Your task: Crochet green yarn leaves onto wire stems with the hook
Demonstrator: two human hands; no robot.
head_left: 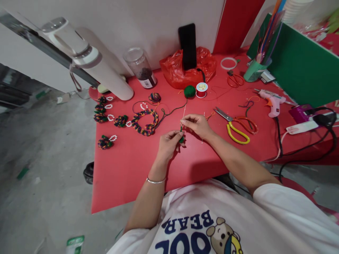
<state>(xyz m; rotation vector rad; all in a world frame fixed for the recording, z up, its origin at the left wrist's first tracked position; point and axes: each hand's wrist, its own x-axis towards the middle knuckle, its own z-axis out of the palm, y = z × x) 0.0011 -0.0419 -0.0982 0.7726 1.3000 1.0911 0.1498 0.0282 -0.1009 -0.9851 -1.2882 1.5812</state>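
Between the thumb and fingers of my left hand (169,143) is a small green crochet piece (181,139), partly covered by the fingertips. My right hand (197,125) is closed on a thin crochet hook (184,112), whose shaft points up and away over the table. Both hands nearly meet, with the hook's lower end at the green piece. Dark green yarn trails on the table near a green yarn ball (189,91). A multicoloured braided crochet band (144,122) lies to the left of my hands. A second thin rod (202,139) rests beside my right wrist.
Several multicoloured yarn balls with bead loops (105,142) lie at the left. Scissors (233,123), a pink glue gun (274,102) and a power strip (299,127) are on the right. A tumbler (106,74), jar (144,72), phone (188,46) and red bag (172,72) stand behind.
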